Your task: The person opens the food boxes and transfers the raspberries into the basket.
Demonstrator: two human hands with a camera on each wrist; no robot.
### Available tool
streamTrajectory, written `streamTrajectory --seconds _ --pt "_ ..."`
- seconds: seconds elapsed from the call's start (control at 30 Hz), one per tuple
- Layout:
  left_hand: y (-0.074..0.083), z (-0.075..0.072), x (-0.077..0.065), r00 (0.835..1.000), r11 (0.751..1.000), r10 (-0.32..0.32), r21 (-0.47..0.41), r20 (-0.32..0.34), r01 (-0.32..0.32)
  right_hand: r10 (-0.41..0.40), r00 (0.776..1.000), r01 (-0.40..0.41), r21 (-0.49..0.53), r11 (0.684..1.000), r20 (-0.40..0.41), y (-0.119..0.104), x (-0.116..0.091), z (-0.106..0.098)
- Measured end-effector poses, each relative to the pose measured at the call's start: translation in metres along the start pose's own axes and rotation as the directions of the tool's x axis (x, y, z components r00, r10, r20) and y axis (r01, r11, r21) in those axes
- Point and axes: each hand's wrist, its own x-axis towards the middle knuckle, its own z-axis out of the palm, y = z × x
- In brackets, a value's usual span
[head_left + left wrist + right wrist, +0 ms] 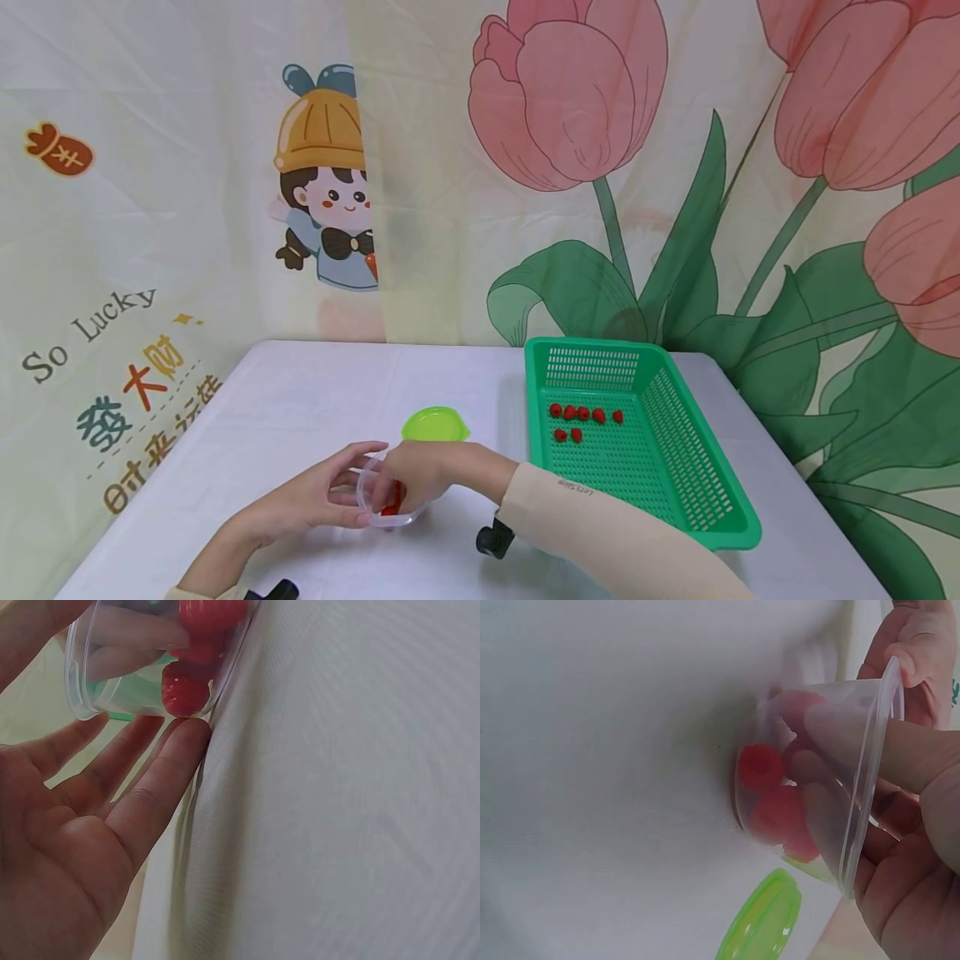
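A clear plastic tub (pixel 401 521) stands on the white table, with several red raspberries (pixel 761 766) in its bottom. At its left side my left hand (pixel 318 496) holds the wall, thumb in front and fingers behind. In the left wrist view, the fingertips (pixel 196 733) touch the tub beside a raspberry (pixel 185 690). From above, my right hand (pixel 420 475) reaches inside the tub. Through the wall, its fingers (pixel 819 806) show bent among the raspberries; whether they pinch one is unclear. Just behind the tub lies a bright green lid (pixel 435 424).
To the right stands a green slotted basket (pixel 712 458), with several raspberries (pixel 583 413) in two rows on its floor. A patterned cloth with printed tulips (pixel 573 100) hangs behind the table. My right forearm crosses in front of the basket's near left corner.
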Motion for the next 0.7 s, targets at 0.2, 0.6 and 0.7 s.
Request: streamTrajectory --seconds 0.2,0.6,0.7 --pt "0.0025 0.0006 0.0016 1.0 1.0 -0.024 -0.001 -0.008 0.024 0.034 0.999 -0.034 -0.012 0.999 -0.01 -0.0027 0.0017 0.0039" --pt "0.0021 0.0 0.0011 1.0 1.0 -0.03 -0.009 -0.008 0.03 0.001 0.999 -0.007 -0.128 0.992 -0.052 -0.0035 0.006 0.008" --pt "0.0018 0.0 0.0012 1.0 1.0 -0.027 -0.006 -0.008 0.026 0.007 0.999 -0.011 -0.122 0.992 -0.038 -0.0034 0.0043 0.0056"
